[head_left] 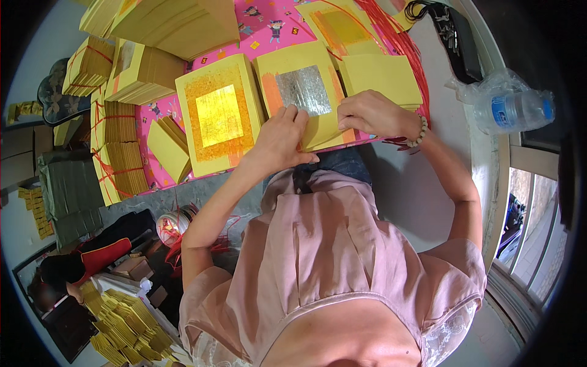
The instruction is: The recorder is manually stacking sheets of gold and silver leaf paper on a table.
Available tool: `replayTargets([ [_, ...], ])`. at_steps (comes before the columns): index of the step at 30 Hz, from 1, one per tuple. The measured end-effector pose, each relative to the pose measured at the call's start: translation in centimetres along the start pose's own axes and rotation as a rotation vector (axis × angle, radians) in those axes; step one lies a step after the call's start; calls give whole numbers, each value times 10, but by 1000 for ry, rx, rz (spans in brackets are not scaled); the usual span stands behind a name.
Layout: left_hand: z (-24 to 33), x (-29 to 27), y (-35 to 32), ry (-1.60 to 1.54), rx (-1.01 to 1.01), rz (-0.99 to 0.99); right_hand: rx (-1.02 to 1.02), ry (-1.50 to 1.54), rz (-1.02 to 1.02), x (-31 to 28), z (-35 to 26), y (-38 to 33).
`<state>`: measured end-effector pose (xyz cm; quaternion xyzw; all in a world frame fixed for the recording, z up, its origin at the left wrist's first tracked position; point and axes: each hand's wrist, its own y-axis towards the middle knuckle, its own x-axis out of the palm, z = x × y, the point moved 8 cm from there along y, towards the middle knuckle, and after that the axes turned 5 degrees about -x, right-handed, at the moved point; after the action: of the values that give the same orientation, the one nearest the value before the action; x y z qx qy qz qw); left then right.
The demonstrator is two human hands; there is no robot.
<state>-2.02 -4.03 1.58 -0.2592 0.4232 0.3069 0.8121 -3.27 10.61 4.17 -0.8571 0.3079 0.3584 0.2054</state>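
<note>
Both hands at silver-patched paper stack (304,92), near edge of pink table cover (262,41).
Left hand (282,137) bent over near-left corner, right hand (372,116) curled at right edge; cannot tell whether either grips. Gold-patched stack (219,115) close left; plain yellow stack (382,76) crowds right, red cords (406,43) beyond.

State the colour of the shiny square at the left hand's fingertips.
The shiny square is silver; the head view shows it.

Black bag (458,46) near two o'clock, clear blue-capped bottle (516,112) before three, barred window (541,235) past three, green sheeting (70,177) at nine
</note>
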Motion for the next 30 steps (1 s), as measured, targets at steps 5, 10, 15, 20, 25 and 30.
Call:
replayTargets([
  [5, 4, -5, -2, 151, 14, 121, -9, 20, 55, -9, 0, -4],
  [10, -4, -22, 7, 27, -20, 29, -54, -6, 171, -26, -24, -3],
  [15, -14, -40, 21, -44, -96, -146, 5, -115, 248, -26, -6, 14],
  [20, -6, -81, 11, -47, 9, 444, -2, -107, 356, -50, 15, 39],
  [25, 15, -68, 7, 187, 104, 586, -14, -64, 423, -69, 46, 70],
  [30, 4, -33, 21, 270, 99, 427, 85, -41, 372, -69, 83, 100],
])
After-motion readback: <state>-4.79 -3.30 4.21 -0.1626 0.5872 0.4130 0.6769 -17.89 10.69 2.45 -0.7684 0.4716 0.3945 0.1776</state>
